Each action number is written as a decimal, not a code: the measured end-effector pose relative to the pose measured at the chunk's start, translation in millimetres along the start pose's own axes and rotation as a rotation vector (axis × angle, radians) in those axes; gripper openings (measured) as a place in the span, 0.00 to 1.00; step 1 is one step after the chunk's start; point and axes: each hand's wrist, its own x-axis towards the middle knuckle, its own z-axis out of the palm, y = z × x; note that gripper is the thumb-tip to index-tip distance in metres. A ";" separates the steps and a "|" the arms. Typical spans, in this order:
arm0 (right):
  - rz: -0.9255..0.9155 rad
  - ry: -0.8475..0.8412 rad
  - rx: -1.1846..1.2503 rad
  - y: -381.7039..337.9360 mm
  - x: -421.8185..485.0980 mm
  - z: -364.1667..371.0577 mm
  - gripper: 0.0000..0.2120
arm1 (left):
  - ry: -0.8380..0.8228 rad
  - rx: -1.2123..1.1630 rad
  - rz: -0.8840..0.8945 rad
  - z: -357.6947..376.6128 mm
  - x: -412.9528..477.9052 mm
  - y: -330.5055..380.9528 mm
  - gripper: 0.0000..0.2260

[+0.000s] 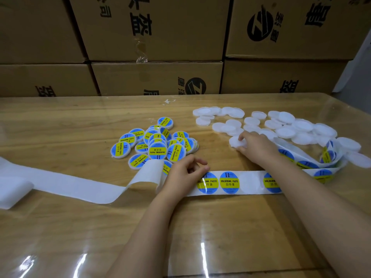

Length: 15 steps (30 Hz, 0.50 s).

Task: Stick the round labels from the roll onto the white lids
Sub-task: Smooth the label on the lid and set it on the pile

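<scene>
A white backing strip lies across the table and carries round blue-and-yellow labels. My left hand rests on the strip, its curled fingertips at the edge of the leftmost label. One spot on the strip is bare. My right hand reaches over the strip and grips a plain white lid at the near edge of the pile of white lids. Several labelled lids lie heaped left of centre.
The peeled backing trails off to the left edge. More strip with labels curls at the right among the lids. Stacked cardboard boxes wall the table's far side. A small white scrap lies near the back.
</scene>
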 end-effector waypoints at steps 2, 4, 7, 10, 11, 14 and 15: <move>-0.005 0.030 -0.003 0.0 0.3 0.6 0.15 | -0.006 -0.002 -0.002 0.6 0.0 0.9 0.07; -0.013 0.053 -0.007 -0.6 0.3 0.6 0.12 | -0.008 -0.017 -0.007 0.6 0.3 1.2 0.07; -0.011 0.074 0.043 -3.1 0.7 1.4 0.05 | -0.009 -0.032 -0.018 0.1 0.4 1.6 0.08; -0.045 0.064 -0.010 -6.5 2.6 0.8 0.04 | -0.015 -0.022 -0.021 0.6 -0.2 0.9 0.08; -0.071 0.067 -0.002 -7.9 3.7 1.5 0.06 | -0.015 -0.024 -0.023 0.6 -0.4 0.7 0.08; -0.231 0.001 0.045 -17.0 5.8 5.4 0.19 | -0.011 -0.036 -0.022 0.1 0.8 0.1 0.07; -0.271 -0.042 0.016 -21.5 6.9 7.2 0.22 | -0.011 -0.033 -0.020 0.0 1.1 0.1 0.08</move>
